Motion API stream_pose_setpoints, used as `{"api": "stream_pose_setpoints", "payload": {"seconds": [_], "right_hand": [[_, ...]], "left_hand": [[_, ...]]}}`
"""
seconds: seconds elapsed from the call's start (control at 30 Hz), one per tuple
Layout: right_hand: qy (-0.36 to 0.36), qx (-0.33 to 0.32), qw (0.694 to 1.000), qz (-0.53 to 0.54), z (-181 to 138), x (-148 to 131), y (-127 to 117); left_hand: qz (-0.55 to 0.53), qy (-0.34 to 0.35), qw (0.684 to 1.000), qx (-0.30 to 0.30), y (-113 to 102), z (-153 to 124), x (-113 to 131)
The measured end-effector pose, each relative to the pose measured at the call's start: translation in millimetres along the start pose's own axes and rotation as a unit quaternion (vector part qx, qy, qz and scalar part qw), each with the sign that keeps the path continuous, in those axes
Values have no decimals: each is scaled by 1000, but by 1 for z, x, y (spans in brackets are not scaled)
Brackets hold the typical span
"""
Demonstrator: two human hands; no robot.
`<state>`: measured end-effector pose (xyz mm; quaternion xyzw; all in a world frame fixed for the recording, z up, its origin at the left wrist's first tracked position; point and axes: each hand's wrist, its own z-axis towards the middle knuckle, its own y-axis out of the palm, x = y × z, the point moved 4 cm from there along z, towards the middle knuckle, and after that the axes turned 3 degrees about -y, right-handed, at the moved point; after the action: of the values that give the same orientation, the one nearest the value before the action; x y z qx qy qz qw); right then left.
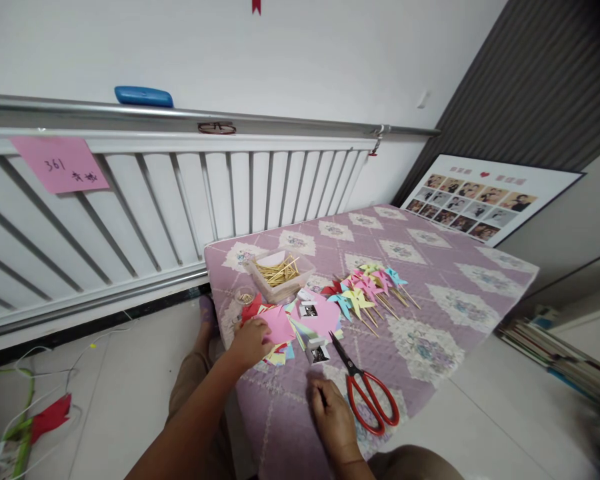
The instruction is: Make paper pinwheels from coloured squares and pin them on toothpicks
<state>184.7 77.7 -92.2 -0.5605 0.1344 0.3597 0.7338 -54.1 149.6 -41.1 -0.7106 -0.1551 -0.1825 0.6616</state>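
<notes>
My left hand (251, 341) is closed at the edge of a pink sheet of paper (276, 323), above a pile of coloured paper pieces (279, 355). Curled into a loose fist, my right hand (332, 413) rests on the patterned cloth (291, 427), with nothing visible in it. Scissors with red handles (367, 400) lie just right of that hand, tips pointing away from me. Two small open boxes with dark contents, a nearer one (319, 352) and a farther one (309, 309), sit among the papers. Finished paper pinwheels (363, 288) on sticks lie to the right.
A clear plastic box (300, 279) holds wooden sticks (280, 272); beside it stands a small round container (244, 295). Behind the table runs a white radiator (240, 187). A photo board (545, 183) leans at the far right, and cables (17, 417) lie on the floor at left.
</notes>
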Motion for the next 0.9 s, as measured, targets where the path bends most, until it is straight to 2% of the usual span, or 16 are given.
{"api": "stream_pose_setpoints", "payload": {"seconds": [0.37, 0.7, 0.9], "right_hand": [[-3, -5, 1000, 4, 0, -2, -1], [-10, -1, 1000, 0, 1, -4, -2], [-12, 12, 1000, -3, 1, -3, -2]], "left_hand": [[19, 19, 1000, 15, 1, 1, 4], [25, 100, 994, -21, -5, -3, 3], [-21, 56, 998, -6, -7, 2, 1]]}}
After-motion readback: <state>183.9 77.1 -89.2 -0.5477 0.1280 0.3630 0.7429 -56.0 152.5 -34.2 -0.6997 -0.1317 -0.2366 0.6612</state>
